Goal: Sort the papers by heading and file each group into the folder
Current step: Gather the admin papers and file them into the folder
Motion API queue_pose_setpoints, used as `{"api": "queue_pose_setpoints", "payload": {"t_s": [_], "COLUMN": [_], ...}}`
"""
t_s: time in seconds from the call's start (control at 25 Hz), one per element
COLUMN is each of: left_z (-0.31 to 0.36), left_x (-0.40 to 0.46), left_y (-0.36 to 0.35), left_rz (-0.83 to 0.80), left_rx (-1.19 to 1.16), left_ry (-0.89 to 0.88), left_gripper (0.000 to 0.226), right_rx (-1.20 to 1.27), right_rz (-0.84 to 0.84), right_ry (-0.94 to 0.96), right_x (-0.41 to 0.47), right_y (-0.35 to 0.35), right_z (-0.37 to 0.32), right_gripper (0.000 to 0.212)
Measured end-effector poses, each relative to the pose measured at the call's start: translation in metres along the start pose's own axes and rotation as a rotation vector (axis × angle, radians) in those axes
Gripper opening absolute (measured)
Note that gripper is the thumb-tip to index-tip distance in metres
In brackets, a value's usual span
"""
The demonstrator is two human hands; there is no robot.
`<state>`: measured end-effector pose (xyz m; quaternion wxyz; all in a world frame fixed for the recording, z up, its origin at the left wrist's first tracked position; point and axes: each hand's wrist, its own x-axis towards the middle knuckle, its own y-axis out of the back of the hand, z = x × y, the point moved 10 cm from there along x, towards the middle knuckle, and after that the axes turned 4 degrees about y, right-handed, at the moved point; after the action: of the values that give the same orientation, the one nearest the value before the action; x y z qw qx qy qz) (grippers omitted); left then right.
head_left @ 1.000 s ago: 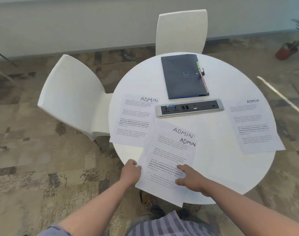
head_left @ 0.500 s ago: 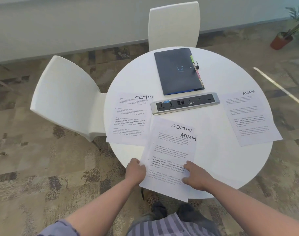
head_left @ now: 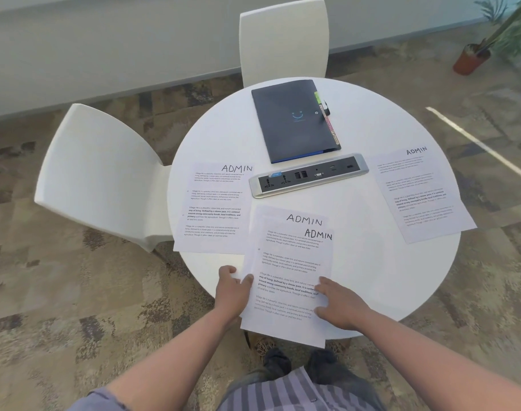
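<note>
Between the earlier frames and this one the two overlapped sheets have swung from a tilt to lie nearly straight along the near edge, and the left hand has crept a little further up their left margin.

Now the left hand [head_left: 234, 292] pinches the left edge of the stacked ADMIN sheets [head_left: 289, 271], thumb on top of the paper and fingers curled under or along the edge. The right hand [head_left: 340, 305] lies on the stack's right side with fingers spread and pressing flat on the top sheet. The upper sheet sits slightly lower and to the right of the one beneath, so both handwritten "ADMIN" headings show; the stack's near end hangs past the rim of the round white tabletop [head_left: 372, 271].

A single ADMIN sheet on the left [head_left: 214, 209] lies flat just beside the stack, its near corner slipping under it. Another ADMIN sheet on the right [head_left: 421, 192] lies well apart, angled, its outer corner over the table rim. The dark folder [head_left: 293, 120] rests closed at the far side, coloured tabs showing along its right edge, a pen [head_left: 326, 105] clipped there. Between folder and stack sits the silver power socket strip [head_left: 308, 175].

Two white chairs [head_left: 99, 173] stand at the table, and a potted plant [head_left: 472, 59] is on the carpet at far right.
</note>
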<state>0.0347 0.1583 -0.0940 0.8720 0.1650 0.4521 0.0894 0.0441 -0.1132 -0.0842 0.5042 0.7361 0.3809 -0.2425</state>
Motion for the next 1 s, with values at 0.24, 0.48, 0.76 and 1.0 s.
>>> {"api": "queue_pose_setpoints", "payload": {"t_s": [0.24,0.48,0.76,1.0], "left_z": [0.013,0.028,0.057,0.107], "left_x": [0.002,-0.004,-0.019,-0.018], "left_y": [-0.019,-0.019,-0.020,-0.008], "left_rz": [-0.253,-0.313,-0.474,-0.509], "left_rx": [-0.037,-0.187,-0.290,-0.472], "left_ry": [0.066,0.066,0.014,-0.083], "left_gripper": [0.017,0.025,0.026,0.031], "right_rx": [0.225,1.025,1.396,1.334], "right_rz": [0.050,0.402,0.425,0.363], "right_ry": [-0.005,-0.269,-0.195,-0.003], "right_x": [-0.003,-0.014,-0.008,-0.021], "right_y": [0.001,0.020,0.052,0.085], "right_z": [0.007,0.050,0.044,0.033], "right_gripper": [0.066,0.074,0.018,0.022]}}
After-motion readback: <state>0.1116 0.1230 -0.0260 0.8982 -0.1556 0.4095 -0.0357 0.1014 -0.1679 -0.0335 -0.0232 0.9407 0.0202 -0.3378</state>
